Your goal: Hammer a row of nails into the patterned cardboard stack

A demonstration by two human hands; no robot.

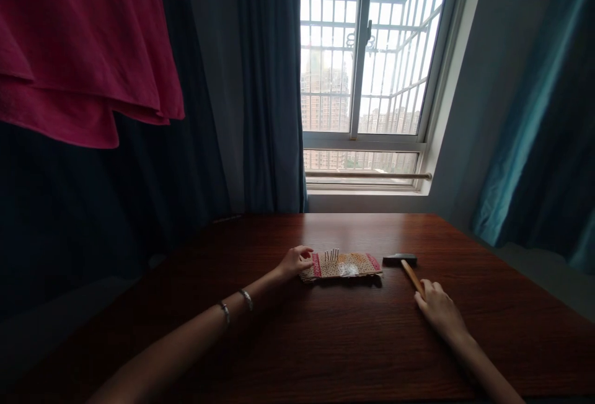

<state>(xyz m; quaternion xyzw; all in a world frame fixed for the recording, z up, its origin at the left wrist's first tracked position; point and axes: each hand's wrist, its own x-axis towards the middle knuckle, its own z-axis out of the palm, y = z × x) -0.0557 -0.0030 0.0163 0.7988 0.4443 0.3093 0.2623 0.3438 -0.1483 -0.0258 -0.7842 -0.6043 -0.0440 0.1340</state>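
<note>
A flat board or pad with a dotted, yellowish and pink patterned covering [348,266] lies on the table. Several thin nails [331,254] stand upright in its upper left part. At the board's left end is my left hand [297,261], its fingers bent and closed on that edge. Whether a small item is also between the fingertips is too small to tell. To the right, my right hand [437,306] wraps round the wooden handle of a hammer [411,276]. The dark hammer head is just right of the board, low over the table or on it.
The brown wooden table [297,342] reaches to the wall under a barred window [362,82]. Dark blue curtains [272,82] hang on both sides. A pink cloth [88,51] hangs at the upper left.
</note>
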